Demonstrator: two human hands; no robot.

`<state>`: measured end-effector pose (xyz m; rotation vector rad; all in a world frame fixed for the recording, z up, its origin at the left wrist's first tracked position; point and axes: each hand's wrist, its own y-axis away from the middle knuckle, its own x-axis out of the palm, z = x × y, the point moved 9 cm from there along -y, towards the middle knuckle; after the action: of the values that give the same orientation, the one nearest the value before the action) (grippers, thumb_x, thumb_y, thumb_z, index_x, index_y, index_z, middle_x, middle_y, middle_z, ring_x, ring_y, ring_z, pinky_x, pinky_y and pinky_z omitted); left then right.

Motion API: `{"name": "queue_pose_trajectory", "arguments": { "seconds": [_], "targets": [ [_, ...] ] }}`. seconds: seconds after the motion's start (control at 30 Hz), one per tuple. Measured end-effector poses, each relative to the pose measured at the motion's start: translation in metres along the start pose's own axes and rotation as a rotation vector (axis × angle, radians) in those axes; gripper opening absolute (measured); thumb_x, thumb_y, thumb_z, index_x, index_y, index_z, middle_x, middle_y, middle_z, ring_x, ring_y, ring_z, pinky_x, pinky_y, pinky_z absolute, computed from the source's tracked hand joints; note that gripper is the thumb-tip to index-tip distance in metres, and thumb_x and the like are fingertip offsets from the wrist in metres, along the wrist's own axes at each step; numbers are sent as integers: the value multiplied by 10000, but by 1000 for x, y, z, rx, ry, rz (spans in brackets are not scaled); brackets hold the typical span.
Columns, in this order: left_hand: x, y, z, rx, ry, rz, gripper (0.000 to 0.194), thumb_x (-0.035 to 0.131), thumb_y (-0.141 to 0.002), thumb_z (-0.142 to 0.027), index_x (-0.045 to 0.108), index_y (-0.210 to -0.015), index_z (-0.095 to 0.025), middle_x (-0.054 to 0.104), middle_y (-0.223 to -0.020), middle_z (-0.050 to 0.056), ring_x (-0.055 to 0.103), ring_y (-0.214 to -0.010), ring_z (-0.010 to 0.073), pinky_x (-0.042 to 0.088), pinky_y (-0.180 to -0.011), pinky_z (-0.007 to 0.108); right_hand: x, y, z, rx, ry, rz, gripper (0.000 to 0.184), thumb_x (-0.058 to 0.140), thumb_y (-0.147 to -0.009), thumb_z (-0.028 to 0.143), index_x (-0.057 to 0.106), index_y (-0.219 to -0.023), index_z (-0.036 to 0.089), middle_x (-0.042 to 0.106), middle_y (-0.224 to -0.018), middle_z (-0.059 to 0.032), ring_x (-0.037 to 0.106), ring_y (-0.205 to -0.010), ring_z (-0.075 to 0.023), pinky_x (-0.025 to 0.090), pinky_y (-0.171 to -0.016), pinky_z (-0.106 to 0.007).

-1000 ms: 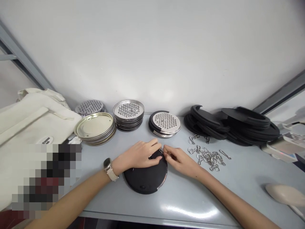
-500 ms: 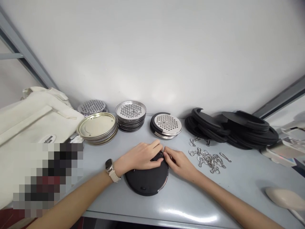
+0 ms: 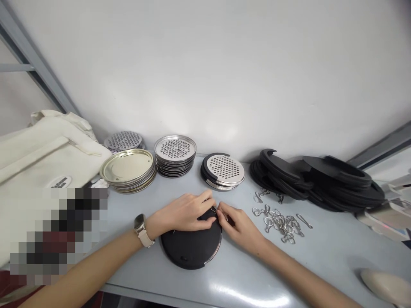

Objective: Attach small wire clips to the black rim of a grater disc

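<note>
A black round disc [image 3: 192, 248] with a shiny metal rim showing along its right side lies in front of me. Across its upper part rests my left hand [image 3: 186, 214], with a watch on the wrist, its fingers curled over the far edge and the thumb on the face. At the disc's far right edge my right hand [image 3: 239, 224] pinches a small wire clip [image 3: 213, 209]; part of the clip is hidden by fingers. Several loose wire clips [image 3: 282, 222] lie in a heap right of my right hand.
Along the wall stand gold metal lids [image 3: 128, 167], grater discs [image 3: 175, 149], grater discs with a black rim [image 3: 225, 167] and black covers [image 3: 340, 179]. A cream bag [image 3: 48, 158] is at left, a pale rounded object [image 3: 385, 282] at right, on the grey table [image 3: 250, 273].
Both hands stay at the disc's far edge, with small finger shifts around the clip. The view tilts slightly; the disc appears a little lower and further left.
</note>
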<state>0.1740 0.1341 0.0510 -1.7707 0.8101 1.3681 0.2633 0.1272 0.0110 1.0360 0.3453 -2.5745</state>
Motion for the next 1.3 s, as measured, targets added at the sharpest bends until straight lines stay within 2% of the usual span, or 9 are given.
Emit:
{"name": "queue_pose_trajectory", "arguments": {
  "seconds": [0.3,0.97,1.3],
  "targets": [
    [1,1,-1,27,-11,-13,199,422,-897,-351,504,-927,-171,499,-943,36,497,-552,106,344,-520,281,-1,0,2,-5,71,-13,279,347,-933,279,293,-668,211,402,-592,45,382,-537,-106,283,-522,-237],
    [2,1,-4,53,-43,15,199,395,-912,-353,482,-947,-178,501,-924,41,502,-562,110,355,-527,270,0,1,9,-59,131,19,199,374,-887,186,329,-695,216,448,-617,35,421,-553,-116,309,-527,-237],
    [0,2,-5,65,-69,1,217,389,-920,-363,489,-939,-172,525,-898,31,509,-595,136,324,-525,303,1,2,8,-69,102,38,265,289,-968,268,316,-709,216,427,-631,27,418,-569,-127,323,-561,-257]
  ]
}}
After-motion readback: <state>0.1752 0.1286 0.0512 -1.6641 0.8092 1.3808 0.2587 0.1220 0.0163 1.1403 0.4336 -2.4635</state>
